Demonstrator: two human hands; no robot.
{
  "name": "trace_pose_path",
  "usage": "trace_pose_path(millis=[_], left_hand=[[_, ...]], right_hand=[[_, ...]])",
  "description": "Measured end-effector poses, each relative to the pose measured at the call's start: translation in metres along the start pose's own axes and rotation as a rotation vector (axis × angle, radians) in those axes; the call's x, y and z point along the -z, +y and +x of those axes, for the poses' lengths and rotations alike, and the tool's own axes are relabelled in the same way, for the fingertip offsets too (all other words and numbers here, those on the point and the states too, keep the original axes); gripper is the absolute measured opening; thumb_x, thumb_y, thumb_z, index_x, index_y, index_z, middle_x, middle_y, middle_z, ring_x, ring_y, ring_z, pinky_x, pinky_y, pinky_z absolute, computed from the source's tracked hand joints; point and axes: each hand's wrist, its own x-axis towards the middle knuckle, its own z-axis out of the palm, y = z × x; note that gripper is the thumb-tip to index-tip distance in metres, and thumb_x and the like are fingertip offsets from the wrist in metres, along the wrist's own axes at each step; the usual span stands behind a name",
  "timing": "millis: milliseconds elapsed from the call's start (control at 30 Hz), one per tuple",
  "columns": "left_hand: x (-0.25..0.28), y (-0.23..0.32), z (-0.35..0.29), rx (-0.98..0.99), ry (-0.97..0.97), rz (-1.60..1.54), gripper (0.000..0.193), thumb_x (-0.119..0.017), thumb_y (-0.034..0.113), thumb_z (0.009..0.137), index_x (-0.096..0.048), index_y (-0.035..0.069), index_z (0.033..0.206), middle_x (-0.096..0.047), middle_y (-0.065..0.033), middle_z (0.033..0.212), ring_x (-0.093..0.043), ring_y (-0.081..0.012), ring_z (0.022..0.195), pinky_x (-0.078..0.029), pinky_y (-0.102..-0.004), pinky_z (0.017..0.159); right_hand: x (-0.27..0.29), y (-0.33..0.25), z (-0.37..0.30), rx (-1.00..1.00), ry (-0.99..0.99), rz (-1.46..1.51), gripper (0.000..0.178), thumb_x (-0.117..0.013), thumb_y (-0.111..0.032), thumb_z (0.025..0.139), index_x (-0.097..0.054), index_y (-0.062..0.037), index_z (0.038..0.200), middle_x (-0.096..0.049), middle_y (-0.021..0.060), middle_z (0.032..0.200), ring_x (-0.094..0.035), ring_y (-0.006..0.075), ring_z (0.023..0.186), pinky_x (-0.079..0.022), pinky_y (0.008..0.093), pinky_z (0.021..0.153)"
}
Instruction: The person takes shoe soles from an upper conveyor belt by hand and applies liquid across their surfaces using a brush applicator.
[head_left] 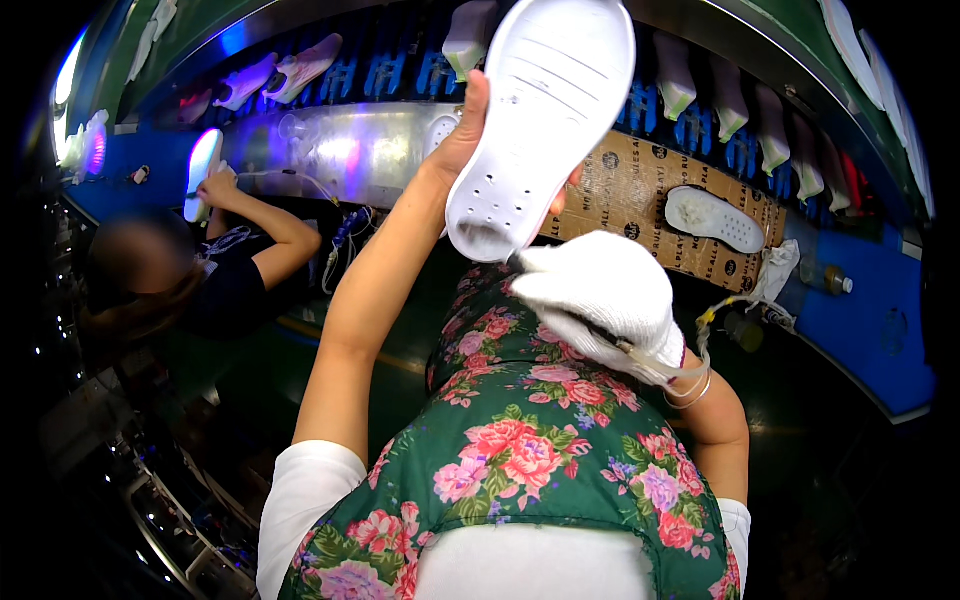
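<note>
My bare left hand (463, 135) grips a white shoe sole (545, 115), thumb along its left edge and fingertips showing at its right. The sole is held up and tilted, one end toward me, its face with grooves and small holes in sight. In a white knitted glove, my right hand (610, 295) closes on a thin brush with a dark tip (516, 262). That tip is at the sole's near end; whether it touches is hard to tell. A clear tube (690, 372) runs from the brush past my wrist.
Another white sole (712, 220) lies on printed cardboard (640, 190) at the right. A small bottle (838, 282) stands on the blue table (860, 330). Shoe uppers (728, 95) line the rack behind. At left, a co-worker's hand (217, 187) holds a sole (203, 165).
</note>
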Motion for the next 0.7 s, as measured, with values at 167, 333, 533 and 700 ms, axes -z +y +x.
trace_pose_path(millis=[167,333,533,700], left_hand=[[0.003,0.007,0.010,0.206,0.142,0.226,0.106,-0.045,0.088,0.081,-0.045,0.004,0.146,-0.067,-0.0296,0.100,-0.074,-0.0388,0.077,-0.065,-0.0472,0.059],[-0.022,0.008,0.014,0.270,0.360,0.301,0.091,-0.047,0.077,0.090,-0.056,0.000,0.138,-0.068,-0.0264,0.103,-0.075,-0.0365,0.076,-0.065,-0.0498,0.059],[-0.034,0.015,0.027,0.417,0.401,0.741,0.092,-0.047,0.078,0.090,-0.056,0.001,0.139,-0.067,-0.0273,0.112,-0.074,-0.0311,0.091,-0.064,-0.0412,0.066],[-0.044,0.022,0.033,0.557,0.405,1.113,0.099,-0.048,0.083,0.086,-0.056,0.002,0.141,-0.060,-0.0310,0.130,-0.066,-0.0359,0.114,-0.059,-0.0432,0.085]], right_hand=[[-0.016,0.008,-0.006,0.184,0.003,-0.257,0.030,-0.074,-0.005,0.079,-0.070,-0.0004,0.109,-0.072,0.0127,0.096,-0.071,0.0232,0.078,-0.057,0.0351,0.065],[-0.011,0.004,-0.005,0.014,-0.112,0.020,0.034,-0.080,-0.007,0.074,-0.073,-0.0118,0.107,-0.073,0.0093,0.103,-0.070,0.0277,0.089,-0.056,0.0390,0.076],[-0.005,0.010,-0.006,0.092,-0.041,-0.110,0.034,-0.076,0.000,0.073,-0.071,-0.0024,0.107,-0.072,0.0136,0.100,-0.070,0.0269,0.082,-0.056,0.0393,0.069],[-0.009,0.007,-0.004,0.076,-0.129,-0.046,0.034,-0.079,-0.006,0.072,-0.072,-0.0076,0.106,-0.072,0.0118,0.104,-0.070,0.0284,0.087,-0.057,0.0395,0.075]])
